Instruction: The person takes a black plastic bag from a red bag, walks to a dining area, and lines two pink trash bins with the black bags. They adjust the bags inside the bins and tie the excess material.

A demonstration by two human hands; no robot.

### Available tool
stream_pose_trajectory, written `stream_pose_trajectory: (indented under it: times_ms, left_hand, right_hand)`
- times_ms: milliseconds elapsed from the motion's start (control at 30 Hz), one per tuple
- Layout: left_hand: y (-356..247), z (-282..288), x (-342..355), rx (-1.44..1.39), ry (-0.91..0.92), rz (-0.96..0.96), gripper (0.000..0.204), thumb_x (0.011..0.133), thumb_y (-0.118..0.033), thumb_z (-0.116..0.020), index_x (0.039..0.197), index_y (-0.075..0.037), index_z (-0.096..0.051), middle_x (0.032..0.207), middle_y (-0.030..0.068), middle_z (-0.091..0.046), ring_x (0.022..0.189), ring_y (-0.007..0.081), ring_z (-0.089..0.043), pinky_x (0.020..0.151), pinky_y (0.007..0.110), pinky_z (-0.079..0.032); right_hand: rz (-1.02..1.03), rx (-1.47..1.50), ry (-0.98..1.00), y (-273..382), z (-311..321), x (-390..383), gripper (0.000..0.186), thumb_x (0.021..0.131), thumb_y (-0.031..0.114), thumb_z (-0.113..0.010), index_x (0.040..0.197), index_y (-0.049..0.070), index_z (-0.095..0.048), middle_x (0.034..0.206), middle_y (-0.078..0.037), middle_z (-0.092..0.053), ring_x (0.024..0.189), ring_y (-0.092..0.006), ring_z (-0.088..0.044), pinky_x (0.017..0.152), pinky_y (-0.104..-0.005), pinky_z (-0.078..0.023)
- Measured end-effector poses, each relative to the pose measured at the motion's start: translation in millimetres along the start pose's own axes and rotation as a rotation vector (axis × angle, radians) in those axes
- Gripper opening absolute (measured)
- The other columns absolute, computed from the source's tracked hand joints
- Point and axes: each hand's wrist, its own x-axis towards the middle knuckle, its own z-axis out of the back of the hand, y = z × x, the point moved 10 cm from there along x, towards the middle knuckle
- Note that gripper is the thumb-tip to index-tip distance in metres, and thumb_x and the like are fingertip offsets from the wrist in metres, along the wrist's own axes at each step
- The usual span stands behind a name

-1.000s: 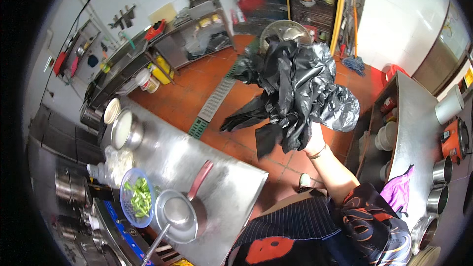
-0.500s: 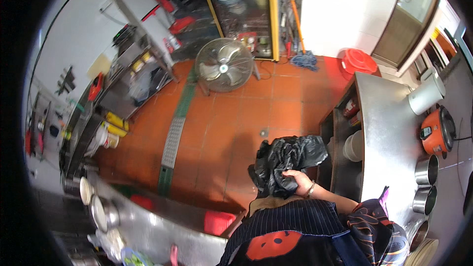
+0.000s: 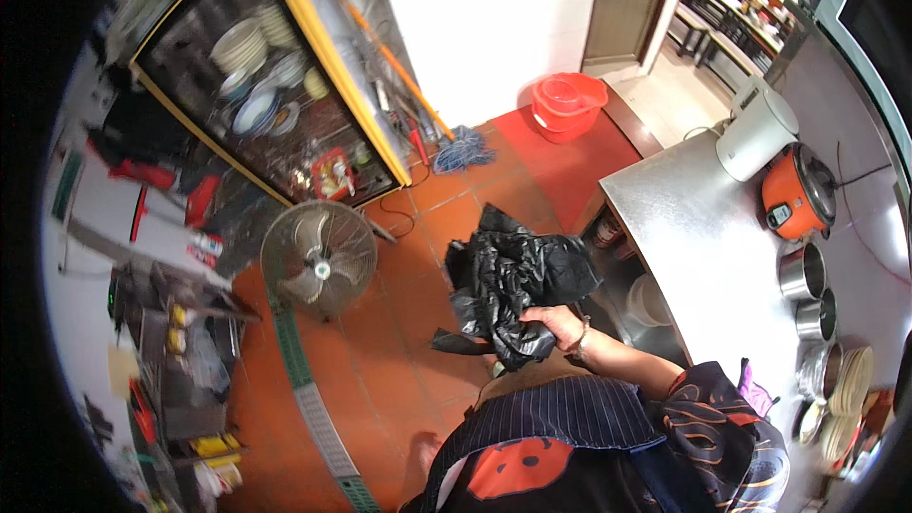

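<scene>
A crumpled black plastic bag (image 3: 513,275) hangs in front of my body over the tiled floor. My right hand (image 3: 560,325) is closed around its near side, thumb on top, with a bracelet at the wrist. Loose folds of the bag spread out beyond the fingers. Low in the view, left of my dark striped apron (image 3: 541,413), a blurred bit of my left hand (image 3: 426,451) shows; its fingers cannot be made out.
On my right runs a steel counter (image 3: 679,228) with a white kettle (image 3: 757,128), an orange rice cooker (image 3: 798,192) and steel pots (image 3: 803,273). Ahead stand a floor fan (image 3: 320,261), a glass-front dish cabinet (image 3: 285,104), a mop (image 3: 463,150) and a red bucket (image 3: 568,106) near a doorway.
My view has swung to the right, bringing the doorway and red bucket nearer the middle. The bag stays in my right hand, its folds shifted. My left hand now shows beside the apron.
</scene>
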Motion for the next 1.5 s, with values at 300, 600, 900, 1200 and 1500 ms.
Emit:
stream_pose_trajectory:
  times_ms: [300,600,900,1200,1500]
  left_hand:
    - [-531,32,52,-0.236,-0.005,-0.603,0.028,0.083,-0.015,-0.053,0.107,-0.002,-0.053,0.092,0.0050,-0.057,0.083,0.0132,-0.055,0.073,0.023,-0.044]
    - [-786,-142,35,-0.205,0.719,-0.609,0.061,0.080,-0.015,-0.059,0.131,-0.001,-0.029,0.118,0.0086,-0.046,0.105,0.0189,-0.046,0.090,0.029,-0.036]
    - [-922,-188,103,0.336,0.893,-0.756,0.060,0.075,-0.016,-0.061,0.126,-0.002,-0.034,0.117,0.0084,-0.046,0.107,0.0203,-0.044,0.091,0.031,-0.034]
    - [-1079,-297,91,0.674,1.065,-1.112,0.059,0.070,-0.018,-0.064,0.121,-0.003,-0.039,0.115,0.0081,-0.046,0.110,0.0216,-0.041,0.093,0.032,-0.032]
    - [-1138,-465,176,0.549,1.150,-1.043,0.064,0.072,-0.022,-0.065,0.125,-0.002,-0.036,0.121,0.0166,-0.043,0.115,0.0273,-0.039,0.098,0.035,-0.028]
  right_hand:
    - [0.234,0.007,-0.238,114,59,146,0.042,0.064,0.003,-0.067,0.104,-0.004,-0.055,0.096,-0.011,-0.060,0.083,-0.0202,-0.058,0.078,-0.0325,-0.047]
    - [0.404,-1.015,-0.486,297,35,214,0.036,0.069,0.028,-0.063,0.094,0.001,-0.060,0.085,-0.021,-0.061,0.081,-0.0319,-0.061,0.073,-0.0374,-0.048]
    - [0.510,-1.213,-0.654,446,54,259,0.050,0.074,0.042,-0.055,0.078,-0.008,-0.058,0.081,-0.028,-0.058,0.079,-0.0395,-0.058,0.071,-0.0429,-0.047]
    - [0.582,-0.480,-0.950,518,156,265,0.065,0.080,0.050,-0.050,0.113,-0.006,-0.043,0.109,-0.024,-0.050,0.103,-0.0311,-0.050,0.086,-0.0350,-0.039]
    - [0.657,-0.044,-0.959,583,326,280,0.051,0.084,0.042,-0.049,0.102,-0.005,-0.052,0.091,-0.015,-0.058,0.088,-0.0204,-0.054,0.077,-0.0310,-0.042]
